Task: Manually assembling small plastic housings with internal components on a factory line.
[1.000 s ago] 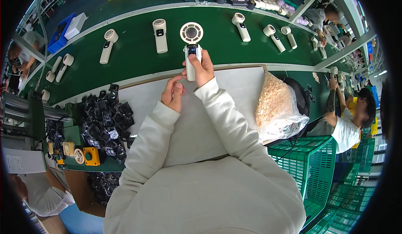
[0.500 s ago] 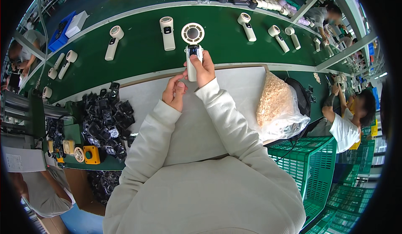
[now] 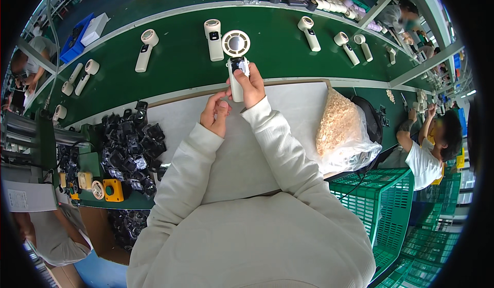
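My right hand (image 3: 252,86) is closed round the handle of a white handheld fan (image 3: 236,87). The fan's round head, with a ring of slots, points up, and my thumb lies on the dark panel below it. My left hand (image 3: 215,114) is just left of the handle's lower end, its fingers loosely bent and slightly apart. Nothing shows in it, and whether a fingertip touches the handle I cannot tell. Just beyond the held fan, another white fan (image 3: 214,41) lies on the green conveyor belt (image 3: 180,56). Beneath both hands is a pale grey work surface (image 3: 242,154).
Several more white fans, such as one fan (image 3: 147,50), lie along the belt. Black plastic parts (image 3: 131,146) are heaped at left beside a yellow button box (image 3: 113,190). At right are a bag of tan pieces (image 3: 337,123), a green crate (image 3: 381,200) and a seated co-worker (image 3: 424,156).
The fans on the belt have shifted to the right. The held fan has dipped slightly in my right hand. My left hand has barely moved. The co-worker's hands at right have shifted.
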Demonstrator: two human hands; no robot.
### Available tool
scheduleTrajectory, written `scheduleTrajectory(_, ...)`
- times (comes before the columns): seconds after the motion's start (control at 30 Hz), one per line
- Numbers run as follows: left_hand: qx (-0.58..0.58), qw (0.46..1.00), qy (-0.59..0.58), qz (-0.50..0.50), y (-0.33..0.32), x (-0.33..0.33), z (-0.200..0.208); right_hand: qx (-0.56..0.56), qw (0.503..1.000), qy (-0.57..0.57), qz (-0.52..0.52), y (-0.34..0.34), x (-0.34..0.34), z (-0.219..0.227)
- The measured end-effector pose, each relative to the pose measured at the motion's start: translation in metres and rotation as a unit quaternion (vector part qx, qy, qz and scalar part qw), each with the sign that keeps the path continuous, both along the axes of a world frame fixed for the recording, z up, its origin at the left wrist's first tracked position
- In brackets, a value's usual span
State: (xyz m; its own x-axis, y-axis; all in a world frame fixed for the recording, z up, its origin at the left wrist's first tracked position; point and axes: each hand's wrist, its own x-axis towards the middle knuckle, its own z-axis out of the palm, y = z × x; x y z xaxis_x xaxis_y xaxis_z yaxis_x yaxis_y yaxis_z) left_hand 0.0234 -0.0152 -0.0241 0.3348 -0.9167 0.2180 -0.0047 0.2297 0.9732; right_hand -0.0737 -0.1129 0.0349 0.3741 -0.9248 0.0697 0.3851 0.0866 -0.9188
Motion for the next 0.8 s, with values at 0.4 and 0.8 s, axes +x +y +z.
scheduleTrajectory(0.4, 0.005, 1.0, -0.021, 0.006, 0.001, -0.001, 0.001, -0.006, 0.996, -0.025, -0.088, 0.006, 0.0, 0.008)
scheduleTrajectory(0.8, 0.019, 0.999, -0.028, -0.012, 0.001, -0.002, 0.004, -0.062, 0.991, -0.006, -0.118, 0.006, 0.002, 0.003)
